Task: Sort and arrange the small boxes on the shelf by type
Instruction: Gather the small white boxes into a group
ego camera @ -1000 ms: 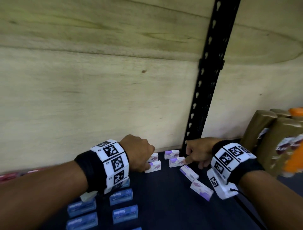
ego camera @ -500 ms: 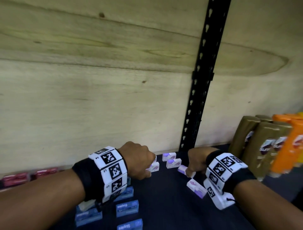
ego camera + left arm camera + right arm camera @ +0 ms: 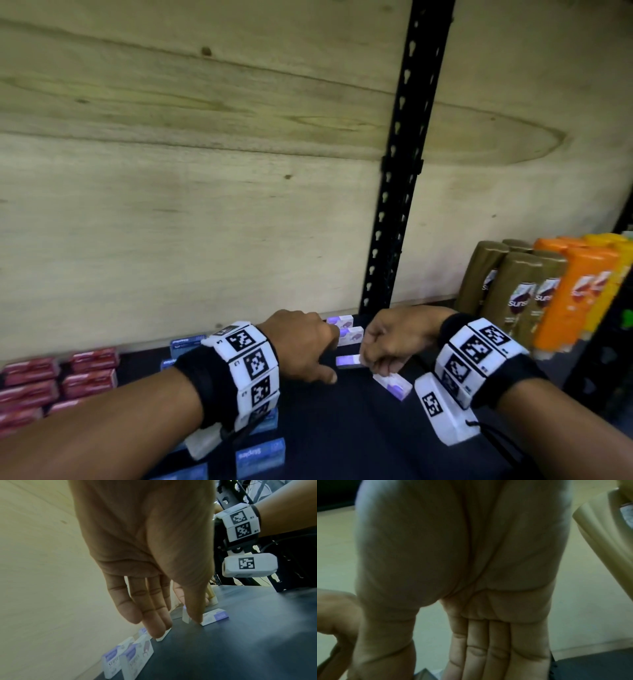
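Observation:
Small white and purple boxes stand at the back of the dark shelf. One of these boxes lies between my hands. My right hand curls down over its right end and pinches it. A further white and purple box lies flat just right of that hand. My left hand is to the left, its fingers nearly straight and their tips touching a white box. Two more white and purple boxes stand upright by the wall. The right wrist view shows only a blurred palm.
Blue staple boxes sit in rows under my left forearm, red boxes at far left. Brown bottles and orange bottles stand at the right. A black slotted post runs up the plywood back wall.
My right hand has drawn back from the rear boxes to the box that lay at an angle; that box now lies crosswise between my hands. The left hand has barely moved.

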